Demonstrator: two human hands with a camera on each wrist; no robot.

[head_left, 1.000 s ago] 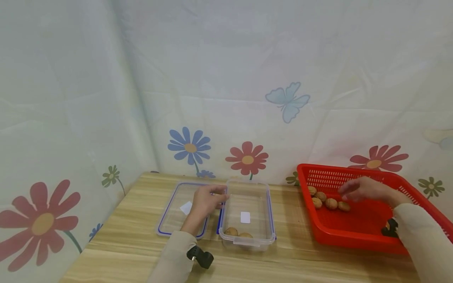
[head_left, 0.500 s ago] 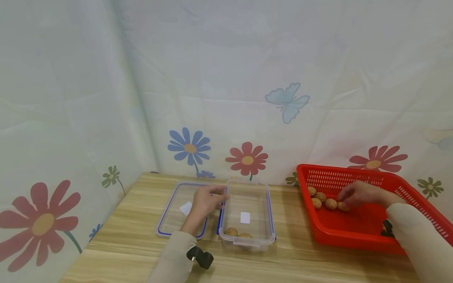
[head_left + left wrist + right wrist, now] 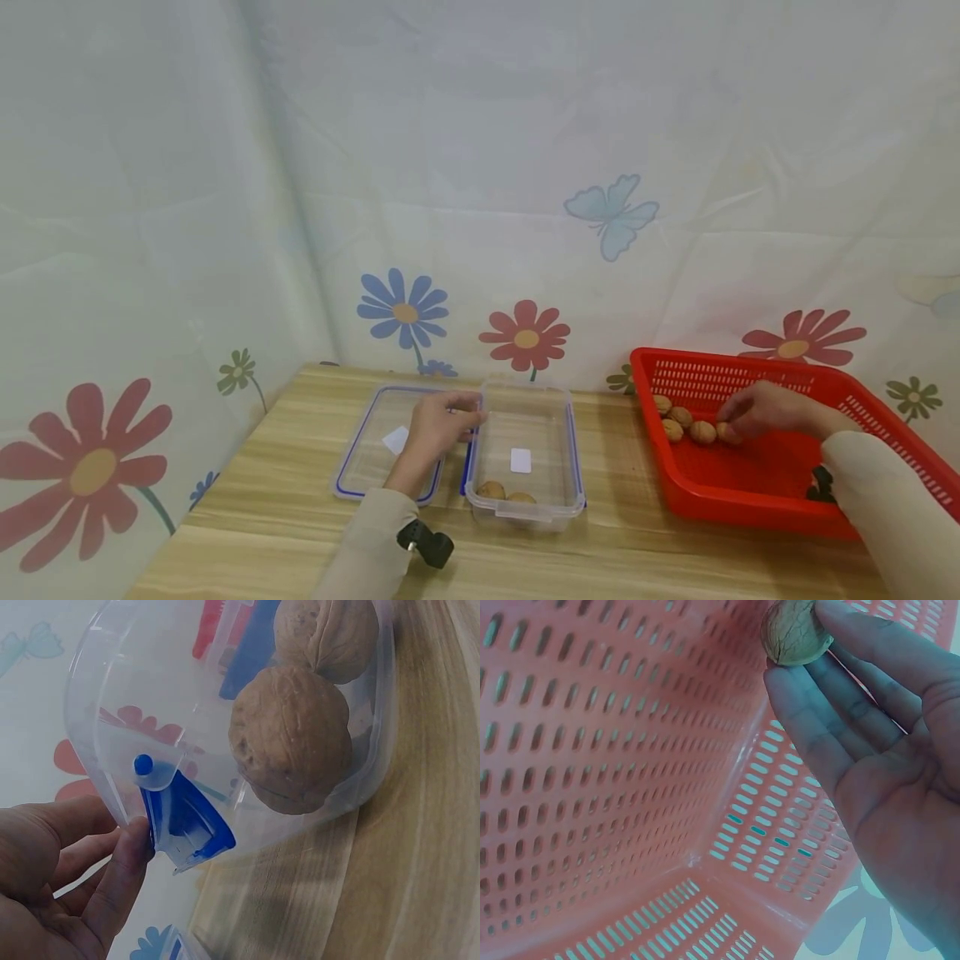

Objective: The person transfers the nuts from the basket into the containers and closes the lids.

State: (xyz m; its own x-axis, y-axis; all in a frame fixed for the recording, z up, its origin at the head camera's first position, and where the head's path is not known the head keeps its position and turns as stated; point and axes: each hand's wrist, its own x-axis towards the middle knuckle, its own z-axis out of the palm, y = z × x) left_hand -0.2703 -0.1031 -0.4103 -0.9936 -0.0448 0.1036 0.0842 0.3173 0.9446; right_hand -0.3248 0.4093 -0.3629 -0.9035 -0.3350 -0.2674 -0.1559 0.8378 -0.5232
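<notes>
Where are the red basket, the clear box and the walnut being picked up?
red basket [image 3: 678,369]: head view, far rim.
clear box [image 3: 525,510]: head view, near wall.
walnut [image 3: 793,634]: right wrist view, shell, touched by right hand [image 3: 889,761] fingertips.

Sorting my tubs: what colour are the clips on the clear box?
Blue clips, clearest in the left wrist view.
</notes>
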